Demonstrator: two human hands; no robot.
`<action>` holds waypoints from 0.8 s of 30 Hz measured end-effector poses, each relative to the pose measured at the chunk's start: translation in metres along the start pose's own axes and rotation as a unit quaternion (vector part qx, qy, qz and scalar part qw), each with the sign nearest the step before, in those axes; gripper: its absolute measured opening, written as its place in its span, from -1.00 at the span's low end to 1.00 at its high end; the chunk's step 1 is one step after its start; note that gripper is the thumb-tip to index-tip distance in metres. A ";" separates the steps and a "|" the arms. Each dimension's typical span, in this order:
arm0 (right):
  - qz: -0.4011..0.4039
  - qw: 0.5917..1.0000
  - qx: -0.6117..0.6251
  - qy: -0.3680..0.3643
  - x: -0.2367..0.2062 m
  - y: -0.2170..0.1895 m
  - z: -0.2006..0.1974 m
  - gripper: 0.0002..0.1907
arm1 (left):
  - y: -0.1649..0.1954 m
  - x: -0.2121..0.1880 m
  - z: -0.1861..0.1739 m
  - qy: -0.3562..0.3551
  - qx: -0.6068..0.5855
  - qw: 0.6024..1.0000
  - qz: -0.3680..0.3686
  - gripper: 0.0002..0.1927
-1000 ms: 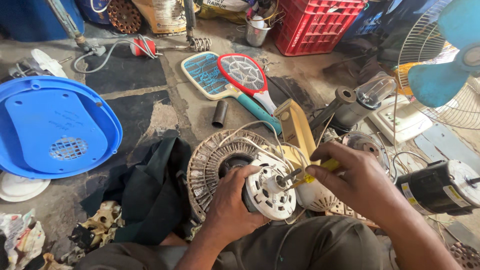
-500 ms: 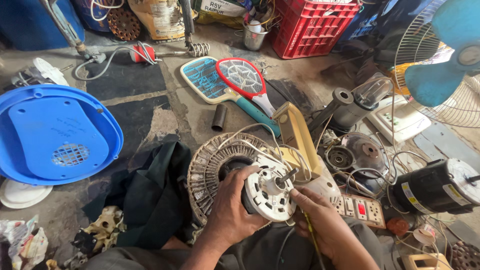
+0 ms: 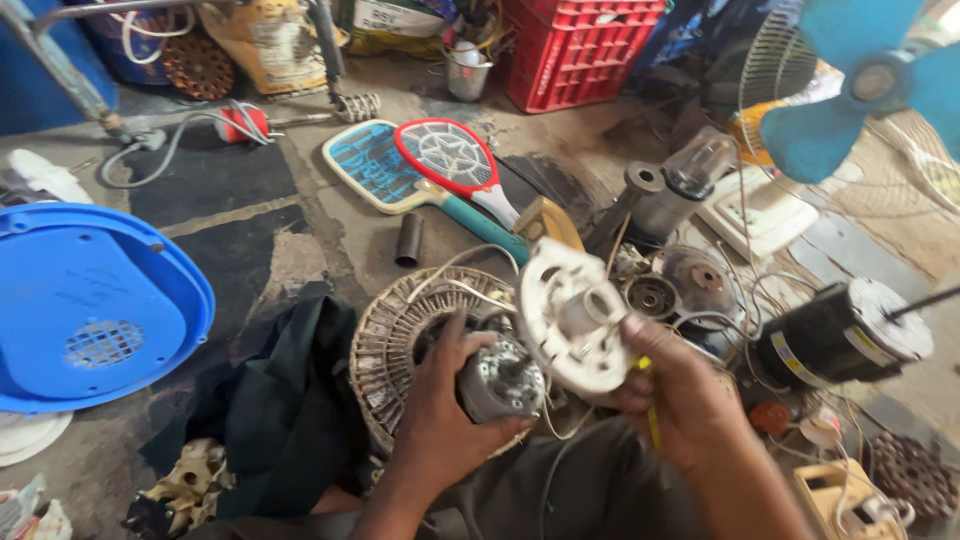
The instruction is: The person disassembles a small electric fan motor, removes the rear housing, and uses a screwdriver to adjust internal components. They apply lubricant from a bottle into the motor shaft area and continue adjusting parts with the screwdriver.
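Grey metal motor body [image 3: 500, 385] sat in my left hand [image 3: 440, 410], fingers wrapped tight round it, low centre above my lap. My right hand [image 3: 680, 395] pinched the off-white round end cover [image 3: 572, 315] by its lower edge, thumb on the face, cover tilted and lifted just clear of the motor, blurred. A yellow-handled tool [image 3: 650, 415] was tucked in the same right hand, tip hidden. White wires [image 3: 455, 275] looped from the motor area over the wound stator ring [image 3: 395, 345] lying flat right behind my left hand. Dark cloth [image 3: 285, 410] lay bunched beside the ring, on the left.

Crowded floor around. Short black tube [image 3: 408, 240] lay alone past the ring. Two racket-shaped bug swatters [image 3: 430, 160] lay overlapped, red-rimmed one on top of the blue one. Right of the cover: small round motor parts [image 3: 675, 285], a black motor with shaft [image 3: 840, 335], a white flat box [image 3: 765, 210], a blue fan blade [image 3: 850, 90] with wire guard. Big blue plastic fan housing [image 3: 90, 310] lay far left. Red crate [image 3: 580, 50] stood at the back, contents not visible. Small metal cup [image 3: 467, 75] beside it held some bits, too small to tell.
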State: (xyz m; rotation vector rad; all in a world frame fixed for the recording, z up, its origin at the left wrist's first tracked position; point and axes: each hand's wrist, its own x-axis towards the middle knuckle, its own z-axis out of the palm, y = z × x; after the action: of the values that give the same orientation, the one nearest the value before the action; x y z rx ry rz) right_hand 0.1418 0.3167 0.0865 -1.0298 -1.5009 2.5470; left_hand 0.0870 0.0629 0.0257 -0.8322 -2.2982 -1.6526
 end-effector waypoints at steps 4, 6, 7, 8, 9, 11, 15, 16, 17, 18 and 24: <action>-0.115 0.993 0.033 0.021 -0.006 -0.042 -0.052 -0.81 | -0.006 0.002 -0.004 0.009 -0.004 1.000 0.023 0.08; -0.164 0.983 0.060 0.060 -0.019 -0.059 -0.103 -0.83 | -0.007 0.002 -0.003 0.014 -0.008 0.999 0.042 0.01; -0.190 0.977 0.051 0.083 -0.028 -0.061 -0.132 -0.83 | -0.009 0.002 -0.005 0.020 0.012 0.998 0.063 -0.09; -0.215 0.970 0.042 0.103 -0.032 -0.061 -0.161 -0.82 | -0.010 0.003 -0.005 0.019 0.022 0.997 0.067 -0.08; -0.239 0.963 0.032 0.121 -0.035 -0.060 -0.191 -0.80 | -0.010 0.004 -0.005 0.020 0.032 0.997 0.070 -0.06; -0.241 0.952 0.027 0.188 -0.047 -0.040 -0.251 -0.82 | -0.013 0.005 -0.007 0.018 0.054 0.995 0.082 -0.07; -0.201 0.916 0.038 0.344 -0.049 0.027 -0.343 -0.81 | -0.019 0.005 -0.012 -0.005 0.042 0.999 0.034 -0.06; -0.204 0.916 0.060 0.340 -0.046 0.046 -0.357 -0.79 | -0.021 0.003 -0.012 -0.015 0.025 1.000 0.003 -0.04; -0.207 0.916 0.082 0.334 -0.039 0.061 -0.366 -0.77 | -0.022 0.003 -0.012 -0.018 0.012 1.000 0.003 -0.05; -0.211 0.909 0.096 0.346 -0.029 0.075 -0.370 -0.75 | -0.023 0.003 -0.013 -0.020 0.002 1.000 0.003 -0.07; -0.196 0.865 0.098 0.452 0.027 0.085 -0.342 -0.64 | -0.017 0.006 -0.018 -0.020 0.046 0.999 0.022 -0.11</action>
State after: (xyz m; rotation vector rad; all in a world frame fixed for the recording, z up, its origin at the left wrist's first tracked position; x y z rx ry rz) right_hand 0.3317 0.5447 -0.1054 -1.4028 -0.9975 1.5116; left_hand 0.0703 0.0448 0.0209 -0.8976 -2.3451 -1.5138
